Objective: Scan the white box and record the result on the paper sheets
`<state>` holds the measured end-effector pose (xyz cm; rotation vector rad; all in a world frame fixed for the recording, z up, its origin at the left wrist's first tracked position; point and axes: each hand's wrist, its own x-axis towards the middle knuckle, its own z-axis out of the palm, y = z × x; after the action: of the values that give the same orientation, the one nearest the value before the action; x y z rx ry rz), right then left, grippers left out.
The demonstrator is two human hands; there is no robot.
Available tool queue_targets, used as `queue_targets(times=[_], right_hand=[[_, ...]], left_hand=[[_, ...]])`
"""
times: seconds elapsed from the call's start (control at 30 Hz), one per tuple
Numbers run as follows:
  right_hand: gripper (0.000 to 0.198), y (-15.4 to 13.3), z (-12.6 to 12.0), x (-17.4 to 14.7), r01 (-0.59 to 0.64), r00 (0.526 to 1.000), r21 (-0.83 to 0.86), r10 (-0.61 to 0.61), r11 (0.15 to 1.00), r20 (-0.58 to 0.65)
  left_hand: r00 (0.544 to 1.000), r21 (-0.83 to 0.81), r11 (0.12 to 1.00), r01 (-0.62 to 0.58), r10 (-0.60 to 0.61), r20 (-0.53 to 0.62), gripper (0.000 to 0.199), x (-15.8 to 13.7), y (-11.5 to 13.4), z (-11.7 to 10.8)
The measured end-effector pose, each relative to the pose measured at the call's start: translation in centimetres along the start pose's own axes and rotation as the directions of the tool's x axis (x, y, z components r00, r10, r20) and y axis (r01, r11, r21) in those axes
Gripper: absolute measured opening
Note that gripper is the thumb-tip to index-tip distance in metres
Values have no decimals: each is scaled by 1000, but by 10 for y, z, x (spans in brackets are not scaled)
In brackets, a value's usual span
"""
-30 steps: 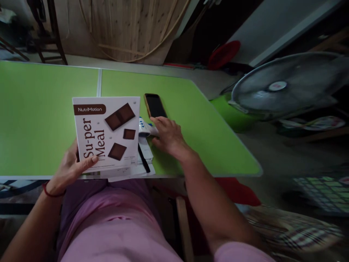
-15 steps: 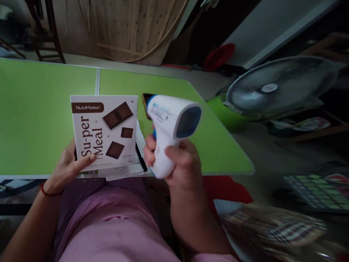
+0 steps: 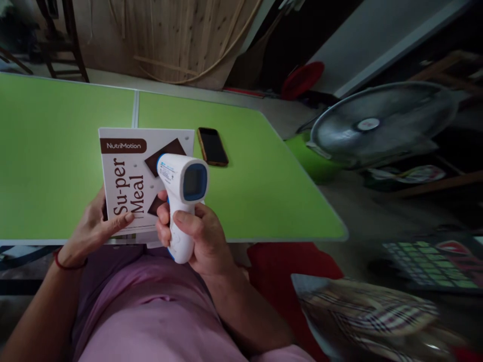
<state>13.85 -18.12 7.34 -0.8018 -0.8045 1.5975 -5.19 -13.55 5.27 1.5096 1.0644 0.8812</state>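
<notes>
My left hand (image 3: 95, 227) holds a white "Su-per Meal" box (image 3: 130, 176) with brown squares printed on it, tilted up at the near edge of the green table (image 3: 56, 151). My right hand (image 3: 204, 239) grips a white and blue handheld scanner gun (image 3: 181, 196) by its handle. The gun's head is in front of the box's right half, pointing toward it, with its small screen facing me. A few papers lie under the box at the table edge, mostly hidden.
A dark phone (image 3: 213, 146) lies flat on the table beyond the box. A standing fan (image 3: 381, 125) is to the right of the table. A red cushion (image 3: 287, 266) and a checked cloth (image 3: 362, 311) sit low on the right. Wooden boards lean against the back wall.
My right hand picked the scanner gun up off the table by the phone, lifted it, then brought it left and lower in front of the box. The left hand and box stayed put.
</notes>
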Motion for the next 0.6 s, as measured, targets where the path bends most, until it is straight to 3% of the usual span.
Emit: queue_targets(times=[0.6], right_hand=[[33,1,2,2,-29,999,23,29,999,-18]], left_hand=[[1000,-8,1000,-16,16,-1,56,1,1,1]])
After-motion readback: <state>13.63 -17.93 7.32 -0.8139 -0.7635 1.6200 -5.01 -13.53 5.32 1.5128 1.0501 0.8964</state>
